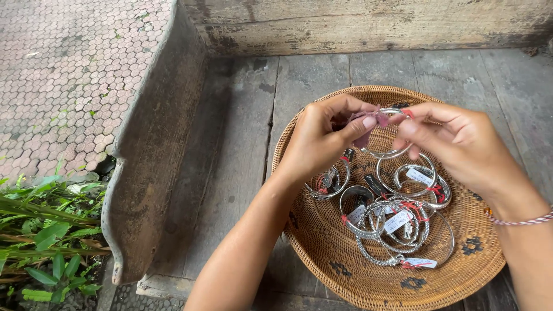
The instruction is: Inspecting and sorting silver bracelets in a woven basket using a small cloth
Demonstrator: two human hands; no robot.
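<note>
Over a round woven basket [322,242], my left hand [322,141] pinches a small dusty-pink cloth [368,124] against a silver bangle [391,151]. My right hand [455,144] holds the same bangle from the right side, fingers curled around its upper rim. Both hands hover above the basket's far half. Below them several silver bangles [397,222] lie piled in the basket, with white paper tags and red strings tied to them. A red-and-white thread bracelet [521,220] circles my right wrist.
The basket rests on grey weathered wooden planks [242,150]. A worn wooden side board [150,155] rises at the left and a plank wall [368,23] at the back. Beyond the board lie hexagonal paving [69,75] and green plants [46,230].
</note>
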